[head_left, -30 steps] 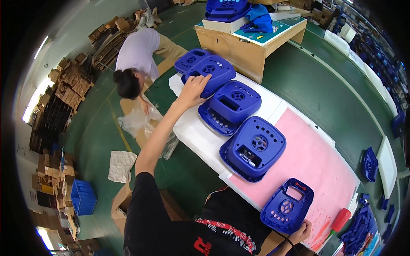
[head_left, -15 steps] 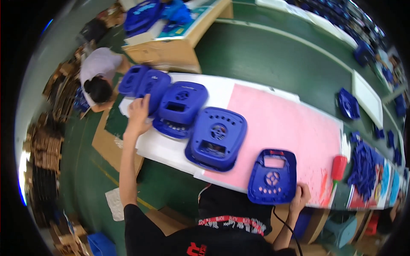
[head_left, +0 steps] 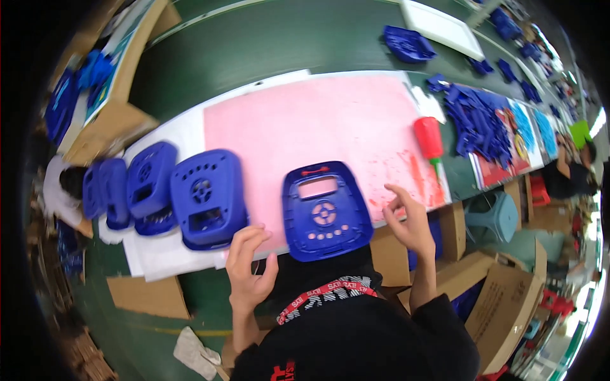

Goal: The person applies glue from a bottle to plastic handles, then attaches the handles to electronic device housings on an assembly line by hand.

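A blue plastic housing shell lies hollow side up on the pink sheet at the table's near edge. It has a rectangular window, a round grille, a row of small holes and a red piece at its far end. My left hand is off the shell's left side, fingers curved and apart, holding nothing. Right of the shell, my right hand hovers above the sheet's edge, thumb and fingers spread, empty. Close to my left hand stands a stack of blue shells, outer side up.
More blue shells line the table's left end. A red bottle-shaped thing with a green tip lies right, before a heap of blue parts. A stool and cardboard boxes stand at right. A person bends at far left.
The view has swung to the right. My right hand has let go of the shell's edge, and my left hand has come from the shells at the left end to near this shell.
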{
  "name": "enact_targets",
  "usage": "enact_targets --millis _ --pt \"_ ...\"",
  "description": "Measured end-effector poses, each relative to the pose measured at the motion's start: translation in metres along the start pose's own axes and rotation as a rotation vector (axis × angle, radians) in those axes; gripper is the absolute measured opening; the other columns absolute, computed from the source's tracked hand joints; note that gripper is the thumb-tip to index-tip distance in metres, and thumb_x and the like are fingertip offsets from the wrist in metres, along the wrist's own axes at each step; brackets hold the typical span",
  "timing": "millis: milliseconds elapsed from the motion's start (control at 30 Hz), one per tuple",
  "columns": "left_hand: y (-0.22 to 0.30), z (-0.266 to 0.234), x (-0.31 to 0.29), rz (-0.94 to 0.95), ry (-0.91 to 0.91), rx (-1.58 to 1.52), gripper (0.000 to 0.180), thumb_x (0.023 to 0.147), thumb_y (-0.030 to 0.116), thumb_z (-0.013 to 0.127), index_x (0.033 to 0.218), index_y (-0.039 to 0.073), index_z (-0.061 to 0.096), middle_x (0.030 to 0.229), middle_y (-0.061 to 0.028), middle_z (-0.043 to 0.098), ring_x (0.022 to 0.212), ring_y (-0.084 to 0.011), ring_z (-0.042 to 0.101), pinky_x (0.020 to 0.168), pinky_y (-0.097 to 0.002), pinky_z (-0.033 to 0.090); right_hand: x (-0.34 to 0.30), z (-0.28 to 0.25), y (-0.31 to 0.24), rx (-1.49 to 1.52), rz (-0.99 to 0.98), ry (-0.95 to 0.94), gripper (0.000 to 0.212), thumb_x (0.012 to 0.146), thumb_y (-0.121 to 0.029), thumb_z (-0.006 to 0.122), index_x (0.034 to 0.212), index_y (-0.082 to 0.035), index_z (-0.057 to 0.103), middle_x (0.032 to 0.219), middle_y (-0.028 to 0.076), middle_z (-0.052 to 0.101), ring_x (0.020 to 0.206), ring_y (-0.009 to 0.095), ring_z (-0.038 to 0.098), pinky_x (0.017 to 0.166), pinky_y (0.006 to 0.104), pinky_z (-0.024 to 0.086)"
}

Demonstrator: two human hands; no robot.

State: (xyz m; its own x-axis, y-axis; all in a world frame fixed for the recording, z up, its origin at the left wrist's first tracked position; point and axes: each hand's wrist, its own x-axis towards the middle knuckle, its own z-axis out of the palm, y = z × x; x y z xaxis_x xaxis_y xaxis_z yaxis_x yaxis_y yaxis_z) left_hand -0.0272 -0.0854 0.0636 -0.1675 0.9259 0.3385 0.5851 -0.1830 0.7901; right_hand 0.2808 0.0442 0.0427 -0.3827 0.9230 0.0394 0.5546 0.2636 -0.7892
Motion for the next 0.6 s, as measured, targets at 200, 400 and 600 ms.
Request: enact_targets --millis 200,400,600 --pt "-0.027 0.050 0.010 -0.123 0.124 -0.295 0.048 0.081 0.002 0.057 0.128 -0.005 0.051 0.129 -0.0188 0.053 0.123 -0.0322 0.052 0.107 -0.0419 0.039 0.065 -0.109 0.050 -0.276 0.011 0.527 0.014 0.086 -0.008 0.061 0.097 -0.001 0.066 0.065 0.011 0.059 0.058 0.016 0.058 0.057 0.0305 0.044" --pt "-0.060 0.078 0.004 -0.189 0.064 -0.242 0.048 0.083 0.003 0.057 0.130 -0.005 0.049 0.132 -0.0191 0.052 0.124 -0.0308 0.051 0.108 -0.0410 0.039 0.115 -0.171 0.174 -0.913 0.506 0.467 0.034 0.082 -0.027 0.062 0.101 0.000 0.063 0.084 0.024 0.069 0.081 0.040 0.069 0.074 0.0490 0.054" --pt "-0.067 0.079 -0.002 -0.184 0.094 -0.119 0.045 0.084 0.003 0.059 0.128 -0.005 0.051 0.126 -0.0187 0.055 0.117 -0.0302 0.056 0.105 -0.0392 0.042 0.117 -0.151 0.185 -0.927 0.490 0.520 0.038 0.076 -0.028 0.066 0.104 -0.002 0.066 0.094 0.024 0.069 0.089 0.040 0.067 0.082 0.0483 0.053"
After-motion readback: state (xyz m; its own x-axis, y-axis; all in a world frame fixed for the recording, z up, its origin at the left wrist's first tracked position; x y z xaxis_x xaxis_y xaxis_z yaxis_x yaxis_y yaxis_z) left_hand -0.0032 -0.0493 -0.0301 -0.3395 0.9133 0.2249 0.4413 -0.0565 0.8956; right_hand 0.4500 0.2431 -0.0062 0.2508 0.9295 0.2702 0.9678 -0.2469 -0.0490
